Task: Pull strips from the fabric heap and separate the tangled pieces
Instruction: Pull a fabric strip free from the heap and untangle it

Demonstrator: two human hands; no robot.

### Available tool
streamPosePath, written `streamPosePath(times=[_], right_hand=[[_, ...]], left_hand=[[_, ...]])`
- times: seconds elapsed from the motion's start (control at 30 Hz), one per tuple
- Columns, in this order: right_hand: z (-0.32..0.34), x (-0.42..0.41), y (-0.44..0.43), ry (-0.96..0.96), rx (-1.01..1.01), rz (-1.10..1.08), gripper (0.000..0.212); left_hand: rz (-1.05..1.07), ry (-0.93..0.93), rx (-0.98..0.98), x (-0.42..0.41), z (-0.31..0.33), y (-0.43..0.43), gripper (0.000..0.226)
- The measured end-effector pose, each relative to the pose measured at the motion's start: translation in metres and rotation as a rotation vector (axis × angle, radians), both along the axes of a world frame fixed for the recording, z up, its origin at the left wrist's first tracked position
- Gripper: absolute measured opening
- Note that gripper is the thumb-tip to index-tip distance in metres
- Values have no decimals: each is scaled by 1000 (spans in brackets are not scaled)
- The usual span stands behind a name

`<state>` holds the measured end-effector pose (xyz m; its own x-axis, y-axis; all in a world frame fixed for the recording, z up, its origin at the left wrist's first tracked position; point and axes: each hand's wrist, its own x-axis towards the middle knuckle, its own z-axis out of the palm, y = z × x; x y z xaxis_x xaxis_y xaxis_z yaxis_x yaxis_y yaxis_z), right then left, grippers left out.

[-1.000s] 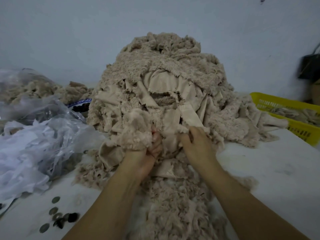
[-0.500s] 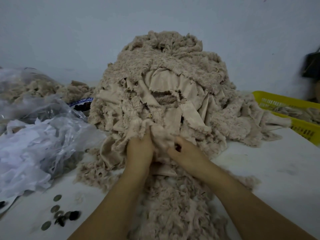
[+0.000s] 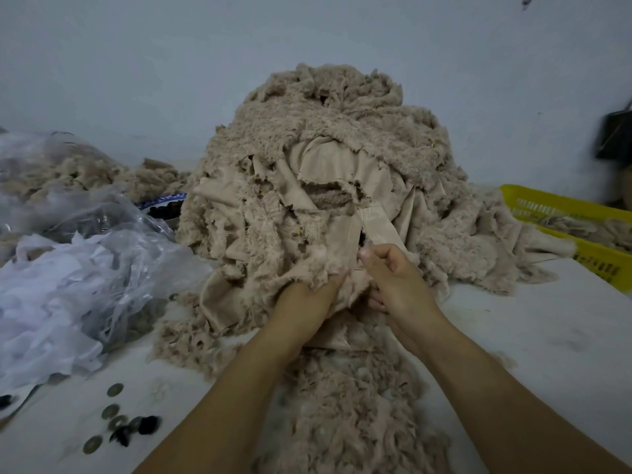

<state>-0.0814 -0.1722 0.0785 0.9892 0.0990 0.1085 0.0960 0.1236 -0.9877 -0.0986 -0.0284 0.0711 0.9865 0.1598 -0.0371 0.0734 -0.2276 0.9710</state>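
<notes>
1. The white table (image 3: pixel 547 336) in front of me carries everything.
2. A tall heap (image 3: pixel 325 159) of beige fleece strips sits at its middle.
3. Loose fluff (image 3: pixel 345 412) trails from the heap toward me.
4. Crumpled clear plastic bags (image 3: pixel 85 268) lie on my left.
5. Small round discs (image 3: pixel 111 410) lie scattered near the bags, close to me.
6. A yellow basket (image 3: pixel 561 203) stands on my right, just beside the heap.

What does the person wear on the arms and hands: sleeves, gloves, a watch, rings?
Nothing worn shows in this view. The left forearm and the right forearm are bare down to the bottom edge of the picture, with no sleeve or cuff. The left hand and the right hand have no gloves, and no watch, bracelet or ring is visible.
</notes>
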Motion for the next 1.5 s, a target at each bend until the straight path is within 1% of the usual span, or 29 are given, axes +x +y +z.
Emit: streamPosePath(times=[0.07,0.13,0.2,0.23,0.27,0.33,0.4,0.47,0.57,0.6,0.63,0.67,0.73,0.77,0.8,0.9,0.93,1.0,1.07,1.13,1.17,1.2,1.27,1.3,1.33,1.4,1.43,1.47,1.5], right_hand=[[1,0,-2,-28,-17,40,23],[2,-2,0,-51,-146,79,34],[1,-4,2,-74,-324,86,40],[1,-3,1,-77,-364,68,46],[1,-2,-1,-73,-350,42,49],[2,-1,-7,-73,-235,14,48],[3,-2,-7,-118,-209,20,50],[4,-3,-4,-137,-213,19,53],[9,4,-14,-96,-121,-135,52],[9,6,-22,-84,-107,-186,51],[7,8,-28,-93,-126,-205,51],[4,9,-31,-114,-189,-190,49],[-2,6,-24,-191,-385,-61,33],[-5,5,-18,-208,-426,9,21],[-7,4,-12,-207,-424,60,15],[-9,1,-4,-103,-228,188,56],[-10,0,-3,-72,-159,237,61],[-8,-4,-2,-93,-101,362,50],[-1,-10,1,-129,-169,416,44],[2,-11,2,-189,-331,361,36],[2,-9,1,-244,-398,321,27],[3,-9,1,-296,-439,276,18],[5,-7,-2,-384,-469,157,13],[6,-5,-5,-400,-447,74,14],[9,-5,-8,-377,-381,-16,16],[13,-3,-12,-270,-134,-114,21],[12,1,-15,-211,-8,-87,19],[15,0,-17,-144,91,-10,14],[15,-1,-20,-108,119,89,22]], left_hand=[[85,-8,-52,-2,4,0,39],[89,-20,-65,-1,4,-1,56],[152,-15,-122,3,4,-2,51],[207,16,-214,4,7,0,43],[237,41,-338,6,12,2,36],[222,-12,-589,9,17,11,34],[200,-74,-734,7,20,15,34],[231,-115,-855,10,19,23,27],[247,-166,-1142,11,25,42,32],[278,-169,-1184,10,26,47,31],[276,-197,-1152,7,27,48,29],[261,-219,-1019,4,26,45,26],[195,-227,-638,0,19,27,20],[127,-192,-599,-2,18,17,20],[41,-132,-626,-4,19,9,24],[-266,-54,-605,-10,18,4,41],[-373,-22,-619,-14,17,5,45],[-510,54,-556,-15,16,3,57],[-428,56,-330,-10,23,-2,71],[-283,31,-172,-4,28,-5,70],[-253,-6,-177,-4,24,-2,67],[-244,-10,-176,-4,20,1,75],[-320,65,-225,-10,16,3,92],[-373,83,-278,-12,14,5,91],[-407,66,-335,-12,12,7,78],[-374,-24,-443,-10,14,7,43],[-302,-80,-440,-10,16,6,32],[-229,-142,-396,-8,15,7,32],[-184,-195,-361,-7,13,7,36]])
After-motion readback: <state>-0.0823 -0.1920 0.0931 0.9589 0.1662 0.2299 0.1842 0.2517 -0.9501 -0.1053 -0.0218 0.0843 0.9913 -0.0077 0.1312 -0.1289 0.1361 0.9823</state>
